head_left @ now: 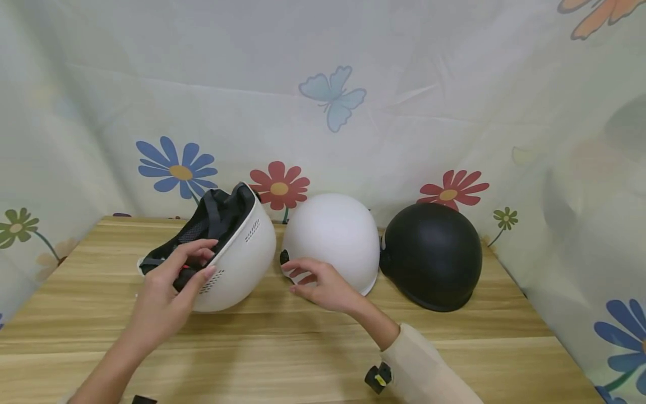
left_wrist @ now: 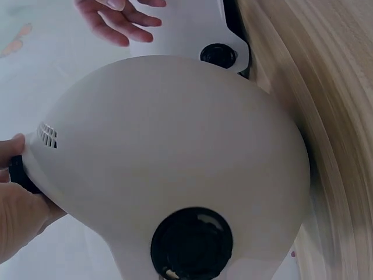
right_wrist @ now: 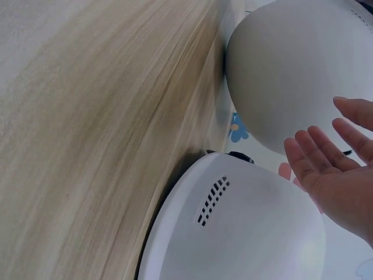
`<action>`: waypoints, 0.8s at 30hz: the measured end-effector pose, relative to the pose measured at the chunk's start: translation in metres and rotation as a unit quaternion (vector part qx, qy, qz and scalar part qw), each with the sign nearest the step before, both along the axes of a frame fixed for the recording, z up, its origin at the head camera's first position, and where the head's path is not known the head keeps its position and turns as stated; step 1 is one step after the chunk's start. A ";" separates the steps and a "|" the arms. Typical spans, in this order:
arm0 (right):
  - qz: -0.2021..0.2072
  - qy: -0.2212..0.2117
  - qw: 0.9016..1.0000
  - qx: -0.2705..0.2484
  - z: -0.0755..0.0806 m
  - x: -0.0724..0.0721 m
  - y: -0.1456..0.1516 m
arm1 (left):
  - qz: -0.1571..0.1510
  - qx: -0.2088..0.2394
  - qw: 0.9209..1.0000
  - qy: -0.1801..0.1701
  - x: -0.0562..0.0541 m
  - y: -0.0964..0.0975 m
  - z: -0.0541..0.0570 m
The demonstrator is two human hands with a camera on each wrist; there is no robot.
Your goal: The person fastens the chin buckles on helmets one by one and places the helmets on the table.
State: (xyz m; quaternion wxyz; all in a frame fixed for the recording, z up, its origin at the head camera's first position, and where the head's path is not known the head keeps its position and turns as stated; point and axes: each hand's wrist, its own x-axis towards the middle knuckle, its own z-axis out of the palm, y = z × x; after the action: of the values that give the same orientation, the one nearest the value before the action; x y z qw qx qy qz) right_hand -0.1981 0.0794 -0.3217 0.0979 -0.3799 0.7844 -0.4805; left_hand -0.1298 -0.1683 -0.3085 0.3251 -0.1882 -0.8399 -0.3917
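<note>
An off-white helmet [head_left: 249, 258] is tipped on its side at the left, its black padding and straps [head_left: 214, 219] facing up and left. My left hand [head_left: 164, 294] pinches its lower rim, thumb outside near the vent slots and fingers on the inner side. A round black disc [left_wrist: 192, 244] shows on this helmet's shell in the left wrist view. My right hand [head_left: 325, 286] is raised in front of a second, white helmet [head_left: 335, 235], fingers loosely bent and holding nothing. In the right wrist view its palm and spread fingers show between the two pale helmets.
A black helmet [head_left: 434, 252] stands dome up at the right, close against the white one. All rest on a wood-grain table [head_left: 282, 359]. Behind hangs a pale curtain [head_left: 242, 112] printed with flowers and butterflies.
</note>
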 end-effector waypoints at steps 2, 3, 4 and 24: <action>0.000 0.003 1.000 0.000 0.000 -0.001 0.000 | -0.002 0.006 1.000 0.006 -0.001 -0.002 0.001; 0.001 0.002 1.000 0.000 0.000 -0.001 0.000 | -0.001 0.008 1.000 0.007 -0.001 -0.004 0.001; 0.001 0.002 1.000 0.001 -0.001 -0.002 -0.001 | 0.002 0.010 1.000 0.005 -0.001 -0.005 0.002; -0.010 -0.036 0.999 -0.014 -0.030 -0.024 0.002 | 0.079 0.144 0.981 -0.101 -0.002 -0.017 -0.001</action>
State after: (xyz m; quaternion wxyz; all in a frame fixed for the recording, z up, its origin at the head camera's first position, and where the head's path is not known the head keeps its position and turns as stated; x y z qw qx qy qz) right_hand -0.2222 0.0819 -0.3514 0.1156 -0.3562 0.7771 -0.5059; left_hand -0.1319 -0.1852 -0.3094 0.2923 -0.0319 -0.8152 -0.4990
